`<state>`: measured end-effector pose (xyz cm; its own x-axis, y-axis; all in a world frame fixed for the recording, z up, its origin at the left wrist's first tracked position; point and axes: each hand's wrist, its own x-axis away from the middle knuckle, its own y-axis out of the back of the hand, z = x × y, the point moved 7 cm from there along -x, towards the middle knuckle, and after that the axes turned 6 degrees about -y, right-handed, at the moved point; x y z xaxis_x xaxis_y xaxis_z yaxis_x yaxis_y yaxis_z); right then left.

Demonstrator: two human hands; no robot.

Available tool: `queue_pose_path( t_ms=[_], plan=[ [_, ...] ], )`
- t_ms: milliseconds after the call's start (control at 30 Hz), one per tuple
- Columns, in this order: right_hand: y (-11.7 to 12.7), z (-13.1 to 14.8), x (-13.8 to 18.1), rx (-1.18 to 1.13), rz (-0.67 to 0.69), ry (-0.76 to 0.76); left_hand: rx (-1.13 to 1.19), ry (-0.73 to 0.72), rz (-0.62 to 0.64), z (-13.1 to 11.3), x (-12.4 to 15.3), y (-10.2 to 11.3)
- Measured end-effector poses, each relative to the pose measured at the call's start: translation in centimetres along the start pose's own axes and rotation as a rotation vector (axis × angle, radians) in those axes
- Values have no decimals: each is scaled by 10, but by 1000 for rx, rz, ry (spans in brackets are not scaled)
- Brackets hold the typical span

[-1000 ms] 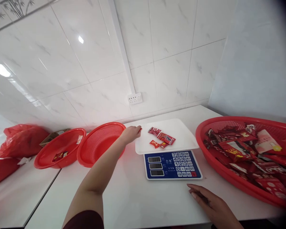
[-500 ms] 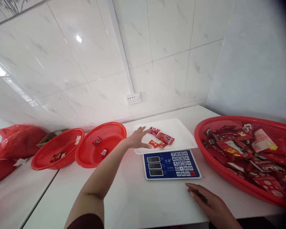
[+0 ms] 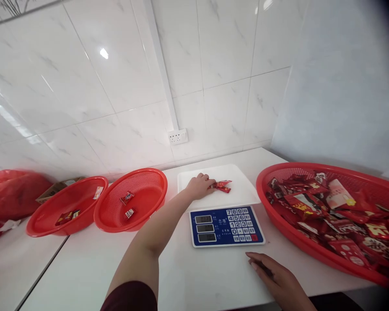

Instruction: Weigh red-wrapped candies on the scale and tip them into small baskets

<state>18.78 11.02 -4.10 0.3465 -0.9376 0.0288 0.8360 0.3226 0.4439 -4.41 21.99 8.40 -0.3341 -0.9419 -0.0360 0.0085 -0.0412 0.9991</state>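
"Fingers?"

"Left hand point(image 3: 200, 187): clamped on red packets point(image 3: 223, 186) on the scale's point(image 3: 223, 229) tray point(image 3: 243, 190). Right hand point(image 3: 277, 276), over the worktop point(image 3: 210, 280): too shadowed to tell."

"Packets' feel?"

"Likely light, soft, slippery; pinch a sealed edge."

- The head camera is looking forward and down over the white table point(image 3: 188, 280).
- It is facing the tiled wall point(image 3: 227, 108) and viewing the scale point(image 3: 227, 226) from nearby.

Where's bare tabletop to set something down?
The table is bare in front of the scale, between left arm and right hand, and in front of the two left baskets. Crowded: packet-filled right basket, and the white tray, where left hand meets packets.
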Motion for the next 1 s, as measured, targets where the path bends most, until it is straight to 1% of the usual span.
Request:
queue_pose_path(
  t_ms=[100, 167, 233, 333, 433, 533, 600, 700, 767, 800, 867, 933, 1000],
  plan=[
    [-2, 0, -1, 37, 50, 17, -27, 28, -5, 4, 0, -1],
    [-1, 1, -1, 30, 28, 25, -34, 47, -12, 7, 2, 1],
    [1, 3, 0, 7, -21, 30, -38, 76, -31, 12, 7, 8],
    [0, 5, 2, -5, -26, 36, -45, 151, -84, 28, 24, 27],
    [-1, 3, 2, 1, -17, 32, -62, 280, -151, 56, 58, 53],
    [-2, 0, 1, 9, -7, 41, -95, 461, -205, 93, 106, 77],
    [-2, -2, 0, 21, 3, 56, -110, 586, -210, 117, 141, 89],
    [-4, -4, -3, 74, 58, 75, -88, 741, -159, 145, 183, 94],
    [-4, -3, -4, 106, 93, 84, -44, 783, -110, 153, 194, 90],
    [-5, -2, -4, 115, 104, 87, -19, 780, -93, 152, 193, 87],
    [-4, -1, -3, 116, 88, 85, 26, 740, -89, 141, 178, 81],
    [-3, -1, -3, 106, 48, 85, 67, 653, -121, 118, 148, 75],
    [-4, -3, -2, 99, 18, 97, 115, 509, -150, 83, 107, 66]
  ],
)
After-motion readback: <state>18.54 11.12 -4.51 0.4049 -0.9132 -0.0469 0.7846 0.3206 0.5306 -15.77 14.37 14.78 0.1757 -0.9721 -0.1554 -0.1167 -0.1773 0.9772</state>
